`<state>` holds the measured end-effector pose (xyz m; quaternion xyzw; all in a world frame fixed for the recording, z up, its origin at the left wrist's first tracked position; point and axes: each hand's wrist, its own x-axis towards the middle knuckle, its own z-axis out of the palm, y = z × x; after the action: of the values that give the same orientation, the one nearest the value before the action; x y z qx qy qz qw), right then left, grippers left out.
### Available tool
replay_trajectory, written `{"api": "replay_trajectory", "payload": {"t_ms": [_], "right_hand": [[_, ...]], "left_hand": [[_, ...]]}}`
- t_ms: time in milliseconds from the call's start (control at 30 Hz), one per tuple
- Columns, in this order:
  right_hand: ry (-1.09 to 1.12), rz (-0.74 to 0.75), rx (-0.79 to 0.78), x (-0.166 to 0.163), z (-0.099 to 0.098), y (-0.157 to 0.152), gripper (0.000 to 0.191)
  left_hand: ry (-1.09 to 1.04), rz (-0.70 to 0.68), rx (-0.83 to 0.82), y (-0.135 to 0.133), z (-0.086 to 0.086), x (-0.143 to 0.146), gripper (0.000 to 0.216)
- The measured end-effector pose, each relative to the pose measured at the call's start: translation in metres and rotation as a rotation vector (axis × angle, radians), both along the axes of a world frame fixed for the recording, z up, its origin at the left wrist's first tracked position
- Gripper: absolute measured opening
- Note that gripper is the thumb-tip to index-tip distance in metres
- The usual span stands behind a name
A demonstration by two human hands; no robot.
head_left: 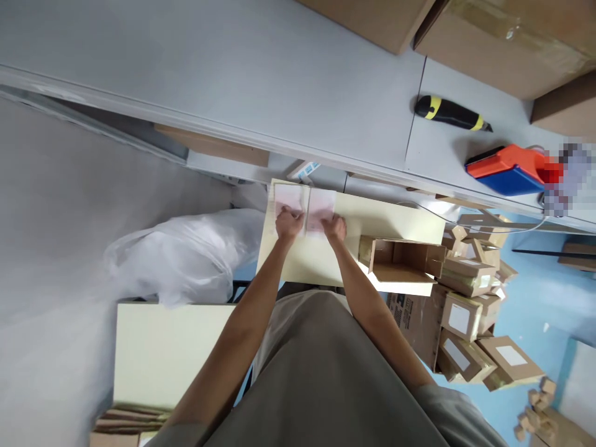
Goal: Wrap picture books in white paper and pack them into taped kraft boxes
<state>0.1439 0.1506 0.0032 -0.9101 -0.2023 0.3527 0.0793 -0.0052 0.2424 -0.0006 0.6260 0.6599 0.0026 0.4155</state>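
Two pale pinkish-white sheets (321,203) lie side by side on a cream-coloured board (311,261), with a narrow gap between them. My left hand (289,223) is closed at the lower edge of the left sheet (287,195), fingers curled. Curled in the same way, my right hand (335,228) grips the lower right part of the right sheet. Whether the sheets are paper or thin film I cannot make out. To the right of my right hand an open cardboard box (405,259) rests on its side on the board.
A grey table (233,68) spans the top, bearing cardboard boxes (512,43), a black-and-yellow utility knife (449,113) and a red-and-blue tape dispenser (510,171). White plastic bags (186,254) bulge at left. Taped cartons (465,310) pile up on the blue floor at right.
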Motion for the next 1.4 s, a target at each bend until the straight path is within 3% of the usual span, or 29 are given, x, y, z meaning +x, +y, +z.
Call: {"api": "replay_trajectory", "payload": {"t_ms": [133,433,567,667,733,867,1033,1133,1267,1400], "right_hand": [[0.014,0.022,0.034,-0.002,0.005,-0.006,0.023],[0.082,0.121,0.278,-0.008,0.033,-0.013,0.035],[0.094,0.143,0.407,-0.017,0.05,-0.005,0.035],[0.183,0.166,0.467,-0.028,0.05,0.012,0.034],[0.21,0.206,0.422,-0.039,0.044,0.028,0.031],[0.131,0.288,0.163,-0.064,0.025,0.054,0.021],[0.167,0.119,0.085,-0.074,0.01,0.068,0.02],[0.271,0.062,0.091,-0.07,0.009,0.069,0.013],[0.309,0.044,0.214,-0.071,0.021,0.062,0.015],[0.317,0.032,0.358,-0.072,0.054,0.036,0.018]], "left_hand": [[-0.035,-0.103,-0.007,-0.003,0.005,0.013,0.016],[-0.072,-0.198,0.062,-0.014,0.019,0.023,0.016],[-0.161,-0.131,0.159,-0.003,0.033,0.003,0.021],[-0.18,-0.066,0.249,0.009,0.04,-0.024,0.023],[-0.128,-0.044,0.266,0.017,0.04,-0.039,0.023],[0.054,-0.086,0.21,0.023,0.023,-0.054,0.024],[0.139,-0.115,0.154,0.025,0.004,-0.057,0.031],[0.121,-0.063,0.107,0.03,0.002,-0.06,0.031],[0.013,0.127,0.081,0.032,0.007,-0.059,0.018],[-0.245,0.291,-0.002,0.021,0.017,-0.051,0.049]]}}
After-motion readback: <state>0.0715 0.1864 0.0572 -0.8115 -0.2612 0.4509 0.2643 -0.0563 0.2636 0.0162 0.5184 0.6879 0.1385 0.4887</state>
